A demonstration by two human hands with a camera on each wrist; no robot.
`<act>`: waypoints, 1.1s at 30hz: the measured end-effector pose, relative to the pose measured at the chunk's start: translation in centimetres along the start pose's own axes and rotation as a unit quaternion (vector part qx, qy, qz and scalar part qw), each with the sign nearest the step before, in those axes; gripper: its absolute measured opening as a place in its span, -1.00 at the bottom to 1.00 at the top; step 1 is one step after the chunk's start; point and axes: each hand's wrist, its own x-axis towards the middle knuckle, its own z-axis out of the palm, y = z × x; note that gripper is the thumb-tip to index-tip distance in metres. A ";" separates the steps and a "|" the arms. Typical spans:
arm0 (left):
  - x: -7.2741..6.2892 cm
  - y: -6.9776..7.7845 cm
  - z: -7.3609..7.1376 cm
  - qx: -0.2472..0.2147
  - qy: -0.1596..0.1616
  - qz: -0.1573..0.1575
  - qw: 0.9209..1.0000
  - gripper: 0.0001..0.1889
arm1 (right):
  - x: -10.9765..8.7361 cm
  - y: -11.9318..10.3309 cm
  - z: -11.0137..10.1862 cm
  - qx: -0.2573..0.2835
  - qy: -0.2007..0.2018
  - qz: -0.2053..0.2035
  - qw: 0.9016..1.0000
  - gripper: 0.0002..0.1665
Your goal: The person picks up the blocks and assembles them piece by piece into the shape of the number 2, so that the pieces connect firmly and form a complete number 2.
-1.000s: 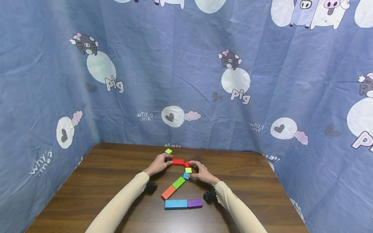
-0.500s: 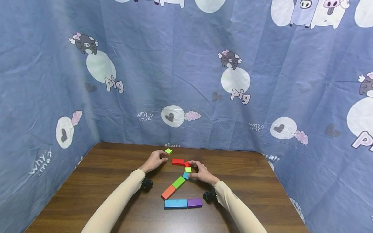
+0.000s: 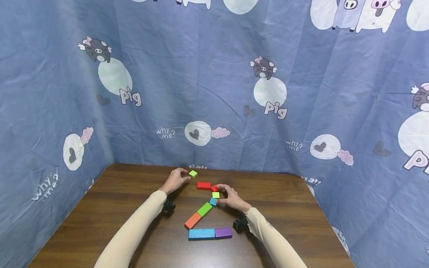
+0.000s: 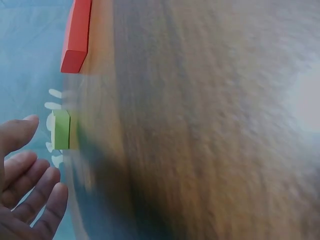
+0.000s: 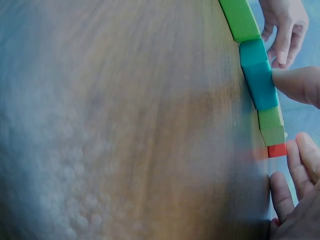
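Note:
My left hand (image 3: 176,179) is at the far side of the table, its fingers relaxed beside a small lime-green block (image 3: 193,174). In the left wrist view a gap shows between its fingertips and that lime-green block (image 4: 61,130). My right hand (image 3: 232,198) spans a short curve of small blocks. Its thumb touches the blue block (image 3: 213,201), and its forefinger is at the small red block (image 3: 214,188). Between those two sits a yellow-green block (image 3: 216,194). A longer red block (image 3: 203,185) adjoins the small red one on the left.
A green block (image 3: 205,210) and an orange block (image 3: 193,220) run diagonally down from the curve. Nearer, a long blue block (image 3: 201,234) lies end to end with a purple block (image 3: 223,233). A patterned blue curtain (image 3: 214,93) hangs behind the wooden table (image 3: 285,208).
My left hand has left the long red block and moved leftward and away, to beside the lone lime-green block. My right hand has stayed at the curve of blocks.

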 end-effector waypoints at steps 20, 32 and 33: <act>1.8 0.6 1.7 0.081 0.011 -0.041 0.996 -0.55 | 0.2 0.5 0.3 0.004 0.013 -0.019 1.000 -0.28; 2.6 0.8 2.3 0.099 0.028 -0.020 0.995 -0.69 | -0.1 0.9 0.2 -0.015 0.020 -0.073 0.997 -0.26; 2.6 0.8 2.3 0.098 0.027 -0.020 0.995 -0.69 | -0.1 1.0 0.2 -0.015 0.021 -0.076 0.997 -0.26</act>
